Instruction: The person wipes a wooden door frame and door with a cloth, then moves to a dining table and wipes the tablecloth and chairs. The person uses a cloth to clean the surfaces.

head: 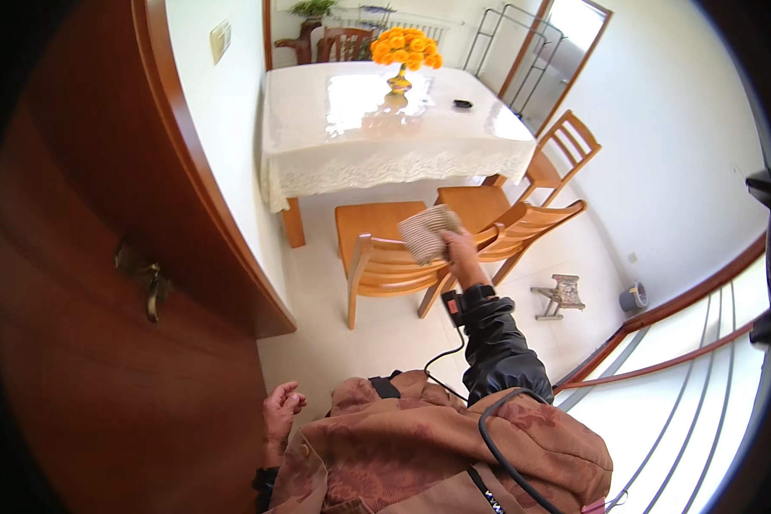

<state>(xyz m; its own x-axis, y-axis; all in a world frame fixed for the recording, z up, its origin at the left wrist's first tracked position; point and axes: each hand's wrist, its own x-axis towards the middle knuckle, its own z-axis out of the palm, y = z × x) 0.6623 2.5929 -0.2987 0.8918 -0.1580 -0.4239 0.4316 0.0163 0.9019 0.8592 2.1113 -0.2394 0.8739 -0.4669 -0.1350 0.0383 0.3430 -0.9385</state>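
My right hand (464, 256) is stretched out ahead, gripping a folded striped cloth (424, 236) in front of the top rail of a wooden chair (395, 266). Whether the cloth touches the chair I cannot tell. My left hand (283, 411) hangs low beside my body, next to the brown wooden door, its fingers curled and nothing visible in them. A black strap with a small device and a cable sits at my right wrist.
A brown door (103, 385) with a metal handle (154, 295) stands at left. Ahead is a table with a lace-edged cloth (360, 167), a vase of orange flowers (399, 82) and a small black object (462, 103). More chairs (540, 228), a folding stool (562, 294) and a bin (633, 297) are at right.
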